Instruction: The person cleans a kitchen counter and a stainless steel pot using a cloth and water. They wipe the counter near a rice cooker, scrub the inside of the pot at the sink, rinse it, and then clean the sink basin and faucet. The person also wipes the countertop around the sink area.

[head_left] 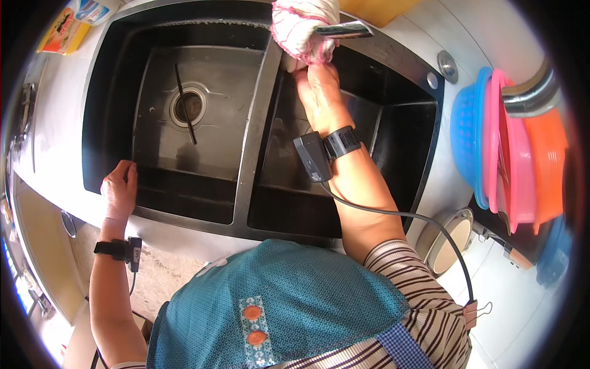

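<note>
My right hand [318,78] reaches over the right basin of a black double sink [253,138] and grips a white cloth with pink edging [302,27]. The cloth is bunched around the faucet [345,30], whose metal spout sticks out to the right of it. My fingers are mostly hidden by the cloth. My left hand [119,187] rests at the near left corner of the sink rim, fingers bent together, with no object visible in it. A thin dark stick [185,106] lies across the drain [196,105] of the left basin.
Blue [468,138], pink [518,170] and orange [548,161] plastic baskets or basins stand upright on the right, beside a curved metal pipe [530,94]. A round pot or bowl [449,244] is below them. An orange-yellow package [64,30] lies at the upper left. A cable runs from my right wrist.
</note>
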### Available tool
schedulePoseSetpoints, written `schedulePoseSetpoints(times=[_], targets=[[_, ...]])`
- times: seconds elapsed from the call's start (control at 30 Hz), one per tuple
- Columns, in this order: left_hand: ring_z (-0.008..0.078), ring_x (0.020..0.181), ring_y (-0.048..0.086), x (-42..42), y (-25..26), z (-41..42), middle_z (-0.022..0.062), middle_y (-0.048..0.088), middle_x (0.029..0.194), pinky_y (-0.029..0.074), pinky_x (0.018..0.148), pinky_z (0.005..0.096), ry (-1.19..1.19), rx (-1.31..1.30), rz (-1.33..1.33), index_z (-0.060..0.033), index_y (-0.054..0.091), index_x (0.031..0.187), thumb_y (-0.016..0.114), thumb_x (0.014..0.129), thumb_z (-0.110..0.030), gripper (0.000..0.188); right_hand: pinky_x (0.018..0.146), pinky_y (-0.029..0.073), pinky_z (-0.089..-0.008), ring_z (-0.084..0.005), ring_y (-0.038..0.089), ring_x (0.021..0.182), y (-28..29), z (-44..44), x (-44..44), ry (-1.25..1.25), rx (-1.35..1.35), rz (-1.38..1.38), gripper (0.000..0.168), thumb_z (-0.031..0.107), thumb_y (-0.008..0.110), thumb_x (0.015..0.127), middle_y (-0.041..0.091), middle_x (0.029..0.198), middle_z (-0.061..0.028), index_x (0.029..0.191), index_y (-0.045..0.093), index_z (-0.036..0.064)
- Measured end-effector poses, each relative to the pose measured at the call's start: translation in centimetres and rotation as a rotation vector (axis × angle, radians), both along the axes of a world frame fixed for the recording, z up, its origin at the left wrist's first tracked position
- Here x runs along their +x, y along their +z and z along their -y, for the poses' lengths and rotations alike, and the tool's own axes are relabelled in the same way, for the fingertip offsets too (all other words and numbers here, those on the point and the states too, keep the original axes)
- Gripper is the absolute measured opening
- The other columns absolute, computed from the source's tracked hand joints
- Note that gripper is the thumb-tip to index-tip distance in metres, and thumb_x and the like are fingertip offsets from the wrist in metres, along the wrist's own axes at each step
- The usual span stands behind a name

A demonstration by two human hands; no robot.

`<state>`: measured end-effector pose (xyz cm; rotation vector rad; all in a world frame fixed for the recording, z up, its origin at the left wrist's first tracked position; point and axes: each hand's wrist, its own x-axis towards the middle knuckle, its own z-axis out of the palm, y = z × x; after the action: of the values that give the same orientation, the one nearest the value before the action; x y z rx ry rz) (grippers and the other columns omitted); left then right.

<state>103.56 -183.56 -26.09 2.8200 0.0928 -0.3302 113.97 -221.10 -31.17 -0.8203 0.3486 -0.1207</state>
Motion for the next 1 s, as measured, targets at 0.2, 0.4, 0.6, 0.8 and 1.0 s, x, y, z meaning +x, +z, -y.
schedulePoseSetpoints(times=[0.2,0.4,0.6,0.8,1.0], targets=[[0.0358,0.072,0.062,-0.2,-0.3,-0.4,0.0175,0.063,0.077,0.048,0.065,0.0386,-0.011,-0.006,0.021,-0.0035,0.061,0.093,0.049,0.091,-0.019,0.019,0.084,0.048,-0.0286,-0.0129,0.057,0.096,0.2,-1.3,1.5,-0.263,0.055,0.159,0.033,0.011,0.064,0.085,0.058,0.107,-0.0026,0.114,0.052,0.002],[0.0374,0.073,0.061,-0.2,-0.5,-0.8,0.0185,0.062,0.078,0.047,0.065,0.0394,0.008,-0.044,0.025,-0.0039,0.061,0.093,0.048,0.092,-0.020,0.020,0.068,0.044,-0.0236,-0.0076,0.053,0.082,-2.0,0.4,0.5,-0.252,-0.108,-0.001,0.018,0.014,0.059,0.087,0.057,0.093,0.0020,0.104,0.057,0.009],[0.0346,0.071,0.062,-0.2,-0.6,-0.9,0.0175,0.062,0.076,0.047,0.064,0.0387,-0.015,-0.046,0.083,-0.0044,0.061,0.091,0.049,0.091,-0.019,0.019,0.062,0.047,-0.0299,-0.0151,0.058,0.073,-5.1,11.0,-5.4,-0.215,-1.182,-0.185,0.020,0.021,0.060,0.079,0.060,0.087,-0.0071,0.093,0.060,0.007],[0.0319,0.066,0.062,0.0,-0.2,-0.4,0.0164,0.062,0.073,0.048,0.062,0.0375,0.011,-0.021,0.033,-0.0042,0.061,0.091,0.051,0.090,-0.020,0.018,0.070,0.053,-0.0333,-0.0220,0.062,0.078,-6.8,20.1,-6.5,-0.376,-1.022,-0.347,0.027,0.018,0.053,0.089,0.060,0.094,-0.0134,0.104,0.053,-0.005],[0.0324,0.068,0.063,-0.2,-0.6,-0.8,0.0167,0.063,0.074,0.049,0.063,0.0373,0.023,-0.042,0.053,-0.0033,0.061,0.092,0.052,0.090,-0.019,0.019,0.070,0.052,-0.0311,-0.0212,0.062,0.080,-8.6,13.6,-4.4,-0.468,-0.343,-0.606,0.026,0.020,0.057,0.087,0.060,0.094,-0.0125,0.100,0.054,-0.002]])
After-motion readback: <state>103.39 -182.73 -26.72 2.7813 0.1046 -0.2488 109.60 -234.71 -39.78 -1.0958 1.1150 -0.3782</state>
